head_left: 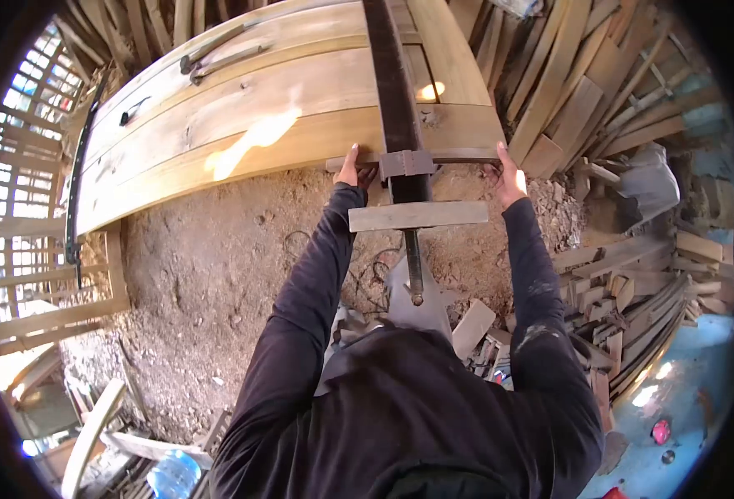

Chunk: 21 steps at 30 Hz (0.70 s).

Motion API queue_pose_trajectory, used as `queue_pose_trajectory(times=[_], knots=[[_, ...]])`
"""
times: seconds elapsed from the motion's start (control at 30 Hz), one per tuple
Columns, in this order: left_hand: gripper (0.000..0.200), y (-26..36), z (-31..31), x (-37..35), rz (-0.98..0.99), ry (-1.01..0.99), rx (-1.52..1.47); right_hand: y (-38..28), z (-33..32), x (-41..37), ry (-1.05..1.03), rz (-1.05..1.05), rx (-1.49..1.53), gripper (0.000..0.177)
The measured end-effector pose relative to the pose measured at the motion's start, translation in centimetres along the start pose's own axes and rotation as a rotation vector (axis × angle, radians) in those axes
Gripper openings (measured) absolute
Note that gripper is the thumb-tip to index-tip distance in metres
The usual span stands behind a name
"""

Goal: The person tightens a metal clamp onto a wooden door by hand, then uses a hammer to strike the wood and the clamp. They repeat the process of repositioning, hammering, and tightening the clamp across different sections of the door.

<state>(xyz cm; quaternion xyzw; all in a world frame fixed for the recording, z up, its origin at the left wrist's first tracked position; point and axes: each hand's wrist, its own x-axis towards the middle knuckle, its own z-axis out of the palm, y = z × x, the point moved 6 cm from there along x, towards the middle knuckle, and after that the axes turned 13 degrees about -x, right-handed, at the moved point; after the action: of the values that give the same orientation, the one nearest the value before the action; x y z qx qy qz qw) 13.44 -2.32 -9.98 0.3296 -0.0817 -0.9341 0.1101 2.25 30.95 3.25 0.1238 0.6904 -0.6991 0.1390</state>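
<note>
A large wooden panel [317, 79] of joined boards lies in front of me, with a long dark steel bar clamp [396, 83] across it. A thin wooden strip [467, 155] runs along the panel's near edge, behind the clamp's jaw [407, 163]. My left hand [353, 172] grips the strip left of the jaw, thumb up and fingers partly hidden below. On the other side, my right hand [507, 177] holds the strip near its right end. A short wooden block [418, 216] sits crosswise on the clamp, nearer me, above the screw rod [414, 262].
Two hammer-like tools [217, 54] and a small dark object [134, 111] rest on the panel. Stacked boards [562, 83] lean at the right. Wood offcuts [608, 308] lie beside me. Another dark clamp [80, 179] stands at the panel's left end. Shavings cover the ground.
</note>
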Motion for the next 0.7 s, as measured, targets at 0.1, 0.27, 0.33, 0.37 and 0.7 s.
queue_pose_trajectory(times=[0.1, 0.27, 0.33, 0.37, 0.7], knots=[[0.069, -0.4, -0.1, 0.4, 0.020, 0.031, -0.084, 0.6, -0.2, -0.6, 0.008, -0.043, 0.052, 0.047], [0.056, -0.9, -2.0, 1.4, 0.048, 0.103, -0.012, 2.0, -1.0, -3.1, -0.007, -0.043, 0.143, 0.041], [0.076, -0.4, -0.9, 1.2, 0.045, 0.034, -0.006, 3.1, -1.9, -4.4, 0.057, -0.043, 0.141, 0.040], [0.061, -0.4, -0.4, 0.5, 0.084, 0.038, -0.004, 5.0, -2.9, -5.9, 0.121, -0.050, 0.055, 0.037], [0.046, -0.6, -0.1, 0.0, -0.023, 0.064, 0.026, 36.1, 5.7, -20.3, -0.057, -0.151, -1.044, 0.054]])
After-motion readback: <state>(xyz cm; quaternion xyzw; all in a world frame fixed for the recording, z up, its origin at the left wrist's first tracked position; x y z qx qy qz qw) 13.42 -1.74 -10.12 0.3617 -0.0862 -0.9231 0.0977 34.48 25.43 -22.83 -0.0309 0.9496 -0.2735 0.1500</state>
